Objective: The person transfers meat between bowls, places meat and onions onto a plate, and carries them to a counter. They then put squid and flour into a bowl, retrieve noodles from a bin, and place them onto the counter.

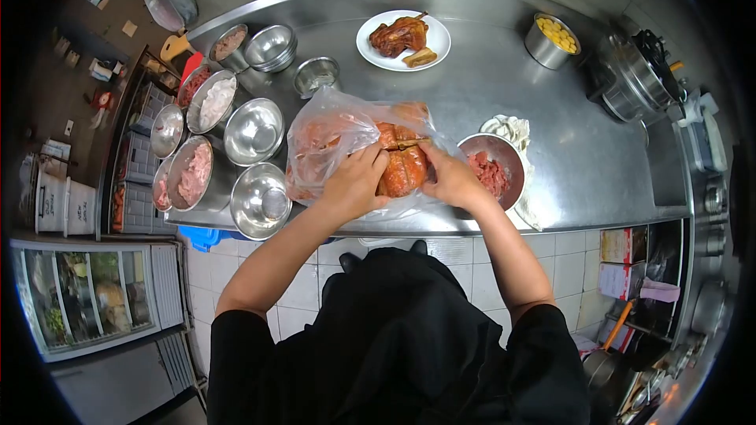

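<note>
A clear plastic bag (315, 138) lies on the steel counter in front of me, with several browned roast poultry pieces in and at its mouth. One glossy roast duck piece (403, 171) shows at the opening, between my hands. My left hand (356, 182) is closed over the bag's edge, its fingertips near the duck's left side. My right hand (455, 177) grips the duck's right side, thumb and fingers curled at its edge. The undersides of the pieces are hidden. Right of my right hand stands a bowl of raw red meat (490, 175), beside a white cloth (512, 132).
Steel bowls (253, 132) and containers of raw meat (194, 173) crowd the counter's left side. A white plate (366, 41) with a roast bird stands at the back. A pot of yellow pieces (551, 46) and a steel appliance (630, 83) stand to the right.
</note>
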Available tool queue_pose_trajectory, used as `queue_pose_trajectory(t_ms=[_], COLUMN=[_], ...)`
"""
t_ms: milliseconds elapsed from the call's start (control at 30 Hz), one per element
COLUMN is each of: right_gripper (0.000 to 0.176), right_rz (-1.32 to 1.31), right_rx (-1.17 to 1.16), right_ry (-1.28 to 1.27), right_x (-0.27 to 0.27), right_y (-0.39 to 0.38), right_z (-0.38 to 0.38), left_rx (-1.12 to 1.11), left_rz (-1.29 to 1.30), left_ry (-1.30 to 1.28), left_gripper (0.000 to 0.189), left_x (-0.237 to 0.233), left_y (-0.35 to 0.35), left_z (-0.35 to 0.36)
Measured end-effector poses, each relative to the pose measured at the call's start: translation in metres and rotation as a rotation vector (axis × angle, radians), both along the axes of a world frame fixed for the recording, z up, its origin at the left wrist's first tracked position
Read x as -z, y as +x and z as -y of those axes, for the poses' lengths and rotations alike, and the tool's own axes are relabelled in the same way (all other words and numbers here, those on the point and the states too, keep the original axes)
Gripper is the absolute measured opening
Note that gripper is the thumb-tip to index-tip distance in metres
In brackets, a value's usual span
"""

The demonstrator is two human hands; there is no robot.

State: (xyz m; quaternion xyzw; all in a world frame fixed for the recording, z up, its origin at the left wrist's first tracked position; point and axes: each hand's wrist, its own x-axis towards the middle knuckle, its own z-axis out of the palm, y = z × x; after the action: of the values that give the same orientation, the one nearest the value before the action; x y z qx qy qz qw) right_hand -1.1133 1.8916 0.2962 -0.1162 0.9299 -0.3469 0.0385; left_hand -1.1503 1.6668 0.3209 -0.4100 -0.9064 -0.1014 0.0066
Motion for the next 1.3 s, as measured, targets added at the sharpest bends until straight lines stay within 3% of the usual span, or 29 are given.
queue_pose_trajectory(t_ms=[67, 267, 333, 367, 433, 533, 600, 667, 733, 767, 867, 1000, 1067, 1167, 1233, 1267, 1300], right_gripper=[0.08, 0.075, 0.07, 0.07, 0.063, 0.055, 0.047, 0.042, 0.04, 0.041, 0.038, 0.039, 0.04, 0.042, 0.04, 0.04, 0.039], right_rz=[-0.057, 0.228, 0.286, 0.291, 0.432, 0.441, 0.382, 0.435, 0.294, 0.225, -0.067, -0.156, -0.168, -0.238, -0.025, -0.033, 0.027], right_rx=[0.016, 0.143, 0.138, 0.139, 0.349, 0.425, 0.411, 0.502, 0.509, 0.431, 0.279, 0.0, -0.119, -0.231, -0.274, -0.274, -0.373], right_ry=[-0.051, -0.394, -0.746, -0.744, -1.018, -1.064, -1.061, -1.047, -0.927, -0.885, -0.741, -0.632, -0.475, -0.261, 0.044, 0.057, 0.194], right_x=[0.001, 0.001, 0.018, 0.018, 0.017, 0.017, 0.018, 0.004, -0.016, -0.018, -0.064, -0.094, -0.097, -0.043, -0.033, -0.019, -0.002], right_y=[0.007, 0.016, 0.018, 0.019, 0.021, 0.018, 0.016, 0.018, 0.024, 0.026, 0.029, 0.009, -0.001, -0.021, -0.026, -0.03, -0.033], right_z=[0.004, 0.0, -0.004, -0.004, -0.006, -0.006, -0.007, -0.004, 0.008, 0.009, 0.053, 0.142, 0.189, 0.247, 0.267, 0.273, 0.278], left_rx=[0.049, 0.044, 0.01, -0.021, 0.006, 0.077, 0.114, 0.093, 0.151, 0.16, 0.002, -0.232, -0.362, -0.486, -0.523, -0.518, -0.495], left_rz=[0.016, 0.126, 0.276, 0.425, 0.437, 0.351, 0.564, 0.647, 0.621, 0.48, 0.455, 0.37, 0.375, 0.411, 0.444, 0.438, 0.304], left_ry=[0.149, 0.196, 0.145, 0.09, 0.13, 0.255, 0.107, 0.127, 0.316, 0.349, 0.406, 0.516, 0.582, 0.52, 0.446, 0.46, 0.265], left_gripper=[0.08, 0.077, 0.076, 0.076, 0.077, 0.074, 0.069, 0.064, 0.063, 0.065, 0.069, 0.071, 0.075, 0.078, 0.076, 0.076, 0.073], left_x=[0.008, -0.004, -0.019, -0.023, -0.023, -0.018, -0.034, -0.043, -0.056, -0.062, -0.108, -0.148, -0.133, -0.075, -0.033, -0.01, 0.012], left_y=[-0.002, -0.002, -0.005, -0.009, -0.022, -0.047, -0.067, -0.068, -0.056, -0.048, -0.012, 0.026, 0.039, 0.043, 0.039, 0.037, 0.036], left_z=[0.006, 0.002, -0.007, -0.011, -0.017, -0.026, -0.036, -0.037, -0.029, -0.019, 0.037, 0.138, 0.185, 0.24, 0.256, 0.259, 0.261])
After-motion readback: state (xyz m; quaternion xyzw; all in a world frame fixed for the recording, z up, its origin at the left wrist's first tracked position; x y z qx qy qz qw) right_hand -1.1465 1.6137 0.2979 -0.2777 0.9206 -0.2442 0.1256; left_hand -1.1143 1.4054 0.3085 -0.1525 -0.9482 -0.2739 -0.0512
